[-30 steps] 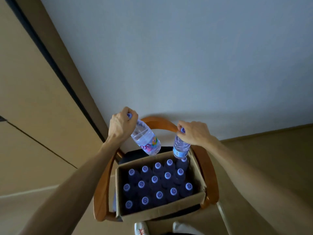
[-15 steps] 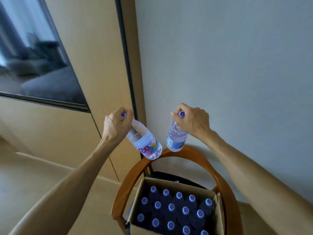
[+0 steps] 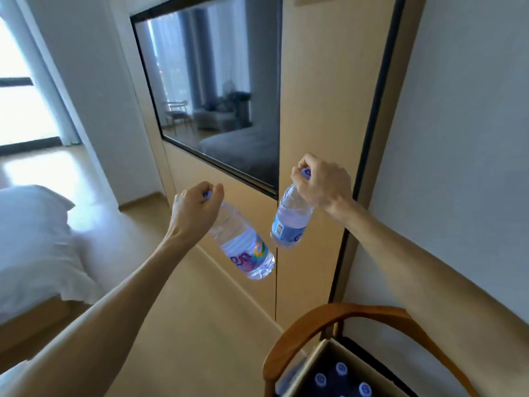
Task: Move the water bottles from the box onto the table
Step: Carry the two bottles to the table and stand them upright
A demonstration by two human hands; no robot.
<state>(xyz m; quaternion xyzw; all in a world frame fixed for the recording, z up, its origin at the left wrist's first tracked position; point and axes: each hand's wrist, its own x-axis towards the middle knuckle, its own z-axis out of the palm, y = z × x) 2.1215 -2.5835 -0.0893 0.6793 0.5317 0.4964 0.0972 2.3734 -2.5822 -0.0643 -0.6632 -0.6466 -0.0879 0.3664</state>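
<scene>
left hand (image 3: 194, 209) grips left bottle (image 3: 244, 249) by cap, bottle tilted. right hand (image 3: 322, 187) grips right bottle (image 3: 290, 222) by cap. box (image 3: 312, 368) on chair (image 3: 329, 316) below, more bottles (image 3: 342, 379) inside.

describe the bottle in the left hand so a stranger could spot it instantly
Start at the dark glass panel in the wooden wall; two hands hang below it, each gripping a bottle by its cap. The left hand holds the clear water bottle, tilted, base toward the right. Unlike the blue-labelled bottle beside it, its label is multicoloured.
</scene>
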